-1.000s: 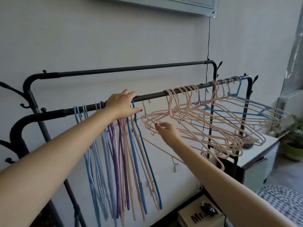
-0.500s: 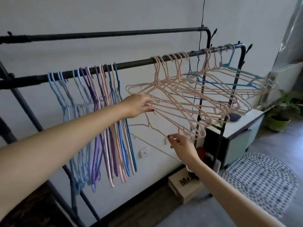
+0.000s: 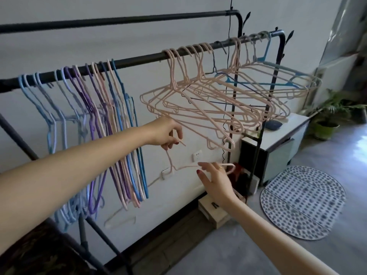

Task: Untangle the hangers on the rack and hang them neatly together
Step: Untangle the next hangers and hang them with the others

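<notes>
A loose pink hanger [image 3: 179,167] is off the rack, held low between the two hands: the left hand [image 3: 165,133] grips its hook end with curled fingers, while the right hand [image 3: 215,178] pinches its shoulder bar further right, near the wall socket [image 3: 197,155]. On the front rail [image 3: 139,60], a neat bunch of blue, purple and pink hangers [image 3: 95,124] hangs straight down at left. A tangled cluster of pink hangers [image 3: 208,104] with a few blue ones splays sideways at right, just above the left hand.
</notes>
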